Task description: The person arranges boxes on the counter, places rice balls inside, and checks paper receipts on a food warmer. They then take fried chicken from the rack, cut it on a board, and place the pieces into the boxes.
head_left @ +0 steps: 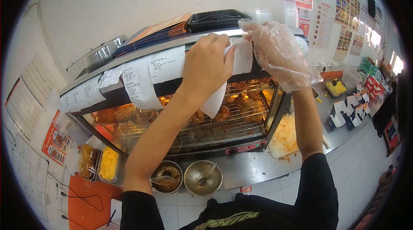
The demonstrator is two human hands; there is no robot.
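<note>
My left hand (pixel 208 60) is bare and closed on a paper receipt (pixel 216 101), which hangs curled below the fingers in front of the warming cabinet. A loose clear plastic glove covers my right hand (pixel 282 53). Its fingers pinch the upper edge of the paper beside my left hand, at the cabinet's top rim; the fingertips are partly hidden by the crumpled plastic. Several printed order slips (pixel 138 84) hang along the same rim to the left. Behind the glass, fried chicken pieces (pixel 222 114) lie on a lit wire rack (pixel 232 127).
On the cabinet stand a black tray (pixel 219 17), flat folded boxes (pixel 157 32) and clear lids (pixel 101 53). Two metal bowls (pixel 203 177) sit near the counter's front edge. At left is a tub of yellow food (pixel 109 164); at right, a cutting board (pixel 285 135) and small open boxes (pixel 346 111).
</note>
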